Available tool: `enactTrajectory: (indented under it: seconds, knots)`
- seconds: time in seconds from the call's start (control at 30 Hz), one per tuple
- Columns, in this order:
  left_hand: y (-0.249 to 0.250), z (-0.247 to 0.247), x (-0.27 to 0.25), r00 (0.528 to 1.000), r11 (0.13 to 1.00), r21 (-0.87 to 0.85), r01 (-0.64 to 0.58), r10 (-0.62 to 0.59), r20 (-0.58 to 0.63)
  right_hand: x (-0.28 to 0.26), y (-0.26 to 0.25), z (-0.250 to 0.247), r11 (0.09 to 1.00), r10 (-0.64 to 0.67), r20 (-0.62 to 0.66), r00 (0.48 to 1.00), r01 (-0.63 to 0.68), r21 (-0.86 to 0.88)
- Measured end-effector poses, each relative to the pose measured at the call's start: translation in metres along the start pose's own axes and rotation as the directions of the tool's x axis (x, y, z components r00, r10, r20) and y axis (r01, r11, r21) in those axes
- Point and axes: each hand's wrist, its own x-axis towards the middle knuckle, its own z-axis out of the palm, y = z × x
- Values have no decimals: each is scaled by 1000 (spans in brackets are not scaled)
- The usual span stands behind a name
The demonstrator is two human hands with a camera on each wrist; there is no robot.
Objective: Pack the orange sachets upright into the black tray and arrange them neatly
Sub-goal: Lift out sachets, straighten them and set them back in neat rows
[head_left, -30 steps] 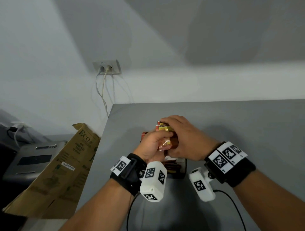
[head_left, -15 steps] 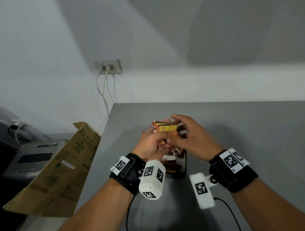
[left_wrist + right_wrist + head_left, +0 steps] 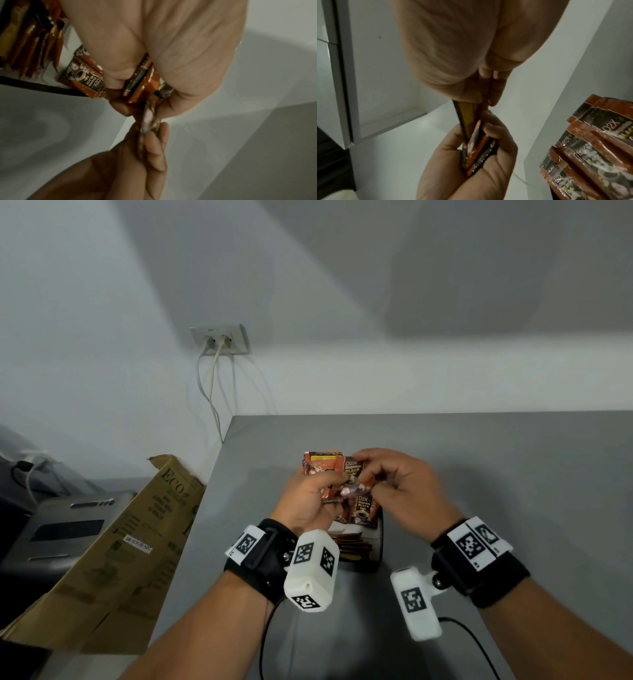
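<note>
Both hands hover just above the black tray (image 3: 379, 546), which stands on the grey table and holds several orange sachets (image 3: 349, 546) upright. My left hand (image 3: 327, 486) grips a small bundle of orange sachets (image 3: 325, 465). My right hand (image 3: 371, 479) pinches the edge of one sachet (image 3: 352, 469) in that bundle. In the left wrist view the bundle (image 3: 142, 81) sits in the left fist and the right fingers (image 3: 154, 143) pinch a sachet edge. The right wrist view shows the pinched sachet (image 3: 467, 117) and the tray's sachets (image 3: 590, 148) at right.
A brown cardboard box (image 3: 120, 542) leans off the table's left edge, with a grey device (image 3: 61, 529) behind it. A wall socket (image 3: 221, 338) with white cables hangs at the back left. A black cable (image 3: 472, 638) trails near the front.
My right hand came off the top of the bundle and shifted right, now pinching a single sachet. The bundle has fanned so that printed faces show.
</note>
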Motion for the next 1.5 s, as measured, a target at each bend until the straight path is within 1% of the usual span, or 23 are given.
enactTrajectory:
  seconds: [0.07, 0.1, 0.17, 0.23, 0.27, 0.33, 0.4, 0.47, 0.5, 0.57, 0.67, 0.7, 0.77, 0.87, 0.9, 0.97, 1.03, 1.1, 1.3, 1.37, 1.43, 1.47, 1.5]
  knots:
    - [1, 0, 1, 999, 999, 27, -43, 44, -9, -3, -1, 2, 991, 86, 20, 996, -88, 103]
    - [0, 0, 1, 998, 997, 48, -59, 60, -16, -2, 0, 4, 981, 132, 2, 991, -131, 140]
    - [-2, 0, 2, 996, 994, 75, -85, 87, -27, 1, 0, 7, 972, 201, -71, 977, -190, 138]
    - [-2, 0, 2, 995, 995, 64, -73, 77, -63, 5, 2, 9, 969, 224, -124, 967, -207, 135]
    - [-1, 0, 2, 995, 998, 27, -50, 52, -80, 7, 2, 9, 958, 251, -144, 957, -224, 180]
    - [2, -2, 2, 992, 999, -28, -37, 33, -122, 8, 2, 6, 877, 352, -133, 926, -278, 392]
    - [2, -6, 5, 984, 996, -15, -89, 86, -155, 7, 3, 6, 737, 445, -41, 895, -340, 585]
    - [-2, -6, 8, 971, 988, 15, -156, 156, -181, 3, 5, 12, 629, 505, 70, 861, -422, 652]
    - [-4, -5, 8, 967, 983, 14, -180, 180, -181, 2, 7, 16, 614, 517, 107, 849, -455, 645]
    - [-7, -3, 7, 961, 977, 15, -213, 212, -175, 3, 11, 26, 631, 531, 108, 841, -477, 612]
    - [-8, -5, 6, 975, 981, 61, -182, 188, -117, 12, 8, 24, 731, 531, -66, 845, -417, 540]
    - [-8, -6, 6, 978, 983, 70, -168, 175, -114, 15, 7, 21, 760, 518, -93, 851, -407, 507]
    - [-6, -5, 5, 977, 981, 102, -166, 177, -119, 18, 3, 17, 782, 500, -60, 864, -420, 460]
    - [-9, -6, 5, 971, 967, 150, -206, 221, -90, 15, -5, 22, 776, 491, 94, 866, -484, 405]
    - [-9, -5, 5, 973, 968, 153, -201, 216, -85, 14, -7, 25, 787, 483, 110, 869, -486, 380]
    - [-7, -7, 5, 979, 978, 128, -165, 178, -102, 14, -9, 25, 811, 469, 67, 881, -459, 363]
    - [-2, -9, 2, 987, 991, 64, -115, 121, -103, 16, -8, 21, 803, 473, 4, 881, -434, 408]
    - [-1, -13, 1, 991, 993, 68, -94, 100, -90, 18, -8, 15, 800, 477, -23, 879, -423, 425]
    - [-6, -13, 2, 987, 962, 249, -112, 137, -87, 19, -9, 12, 863, 400, 65, 914, -399, 311]
    - [-6, -14, 4, 984, 960, 256, -111, 141, -105, 19, -8, 15, 889, 375, 30, 926, -369, 271]
    - [-6, -15, 5, 986, 976, 199, -85, 112, -126, 19, -8, 16, 927, 307, -36, 951, -290, 238]
    - [-5, -16, 5, 988, 988, 141, -63, 82, -128, 18, -7, 13, 958, 242, -77, 967, -225, 178]
    - [-2, -17, 5, 991, 997, 75, -25, 34, -126, 17, -9, 9, 988, 147, -87, 985, -142, 67]
